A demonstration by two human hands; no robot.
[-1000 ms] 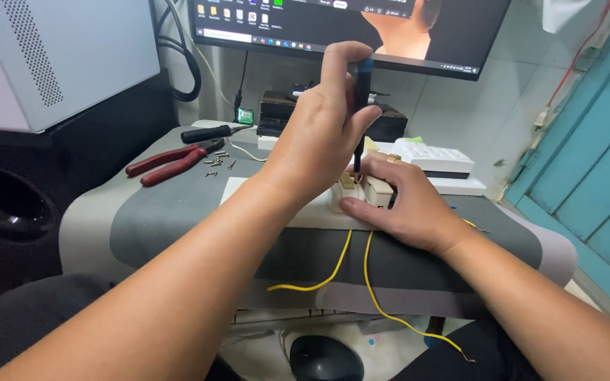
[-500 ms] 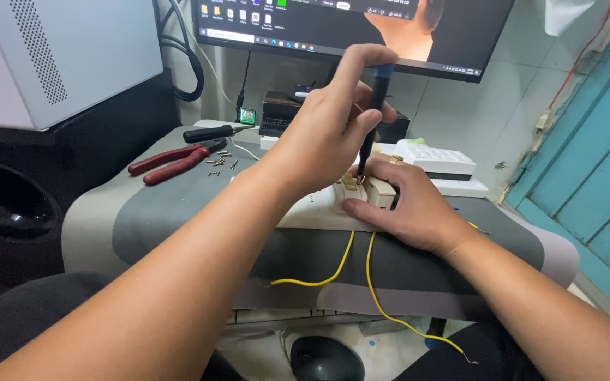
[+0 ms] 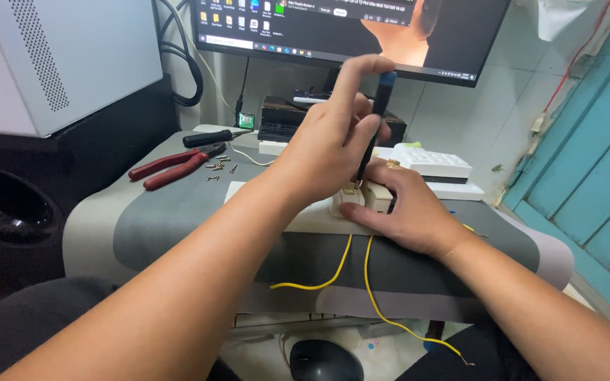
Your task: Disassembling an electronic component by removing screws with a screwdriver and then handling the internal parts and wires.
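Note:
My left hand (image 3: 333,144) grips a blue-and-black screwdriver (image 3: 374,120), held upright with its tip down on a small white electrical part (image 3: 361,199) with brass terminals. My right hand (image 3: 407,212) presses on that part and holds it steady on the grey-covered table (image 3: 178,212). Two yellow wires (image 3: 351,264) run from the part over the table's front edge and hang down.
Red-handled pliers (image 3: 171,168), a black-handled screwdriver (image 3: 213,137) and several loose screws (image 3: 220,168) lie at the back left. A white multi-socket block (image 3: 435,164) sits behind my right hand. A monitor (image 3: 347,28) stands behind, a grey box (image 3: 58,56) at left, a teal door (image 3: 594,176) at right.
My left hand has shifted a little to the right and tilted, so the screwdriver's blue handle now shows clear of my fingers. My right hand stays on the part.

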